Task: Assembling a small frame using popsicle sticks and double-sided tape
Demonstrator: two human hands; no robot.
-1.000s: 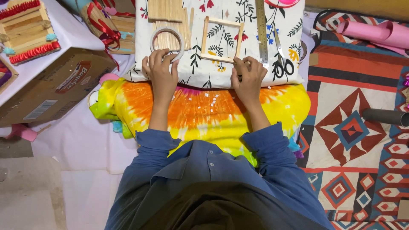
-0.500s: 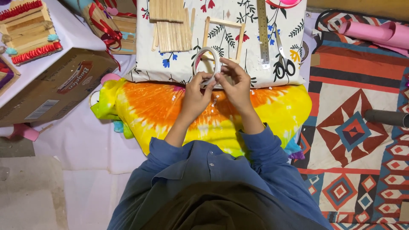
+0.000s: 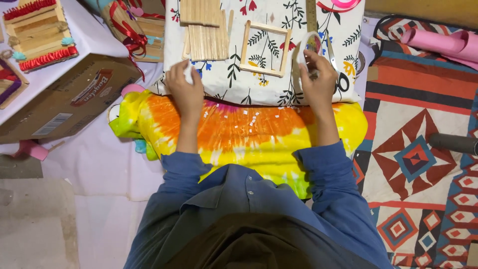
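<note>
1. Right hand [image 3: 318, 82]: fingers grip a tape roll [image 3: 304, 50] above the floral cloth [image 3: 259, 84].
2. Left hand [image 3: 185, 88]: fingers curled around a small white piece, beside the stick pile [image 3: 206, 37].
3. Square stick frame [image 3: 265, 49]: between both hands.

The roll of tape [image 3: 309, 47] in my right hand [image 3: 318, 82] looks like smooth, slightly glossy plastic film, while the small square frame [image 3: 264, 49] and the loose craft sticks [image 3: 206, 37] beside it are pale, matt bare wood. They lie on a white floral cloth [image 3: 259, 84], soft and matt, over a tie-dyed yellow and orange cloth [image 3: 239, 134] speckled with small white paper scraps [image 3: 249, 119]. The brown box [image 3: 69, 99] by my left hand [image 3: 185, 89] is dull cardboard, and my sleeves [image 3: 328, 169] are plain blue woven cloth.
</note>
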